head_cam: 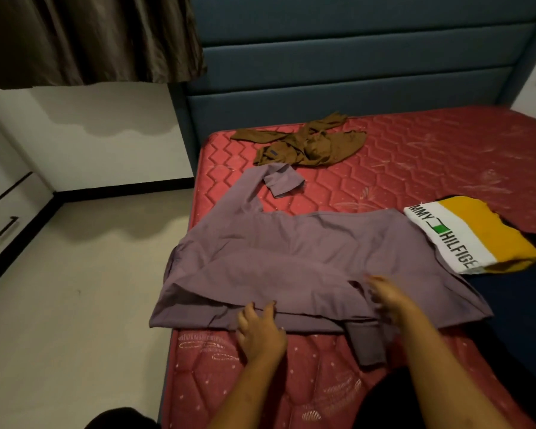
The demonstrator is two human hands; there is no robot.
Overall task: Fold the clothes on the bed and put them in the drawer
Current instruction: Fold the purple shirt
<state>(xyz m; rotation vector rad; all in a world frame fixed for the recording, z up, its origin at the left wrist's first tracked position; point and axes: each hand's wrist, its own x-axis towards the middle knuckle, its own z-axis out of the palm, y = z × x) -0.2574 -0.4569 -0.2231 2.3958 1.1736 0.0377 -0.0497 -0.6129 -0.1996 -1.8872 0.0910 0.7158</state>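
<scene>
A purple long-sleeved shirt (285,258) lies spread across the red mattress (415,168), one sleeve stretched toward the headboard, its left side hanging over the bed's edge. My left hand (259,329) rests at the shirt's near hem with fingers spread. My right hand (387,297) is blurred over the shirt's near right part, fingers loosely extended, holding nothing that I can see. A crumpled brown garment (304,144) lies farther back. A folded white, yellow and dark shirt (474,233) sits at the right.
A white drawer unit with a black handle (3,227) stands at the left wall across the pale floor. A blue padded headboard (353,72) backs the bed. A brown curtain (90,38) hangs at upper left. Dark blue cloth (514,320) lies at right.
</scene>
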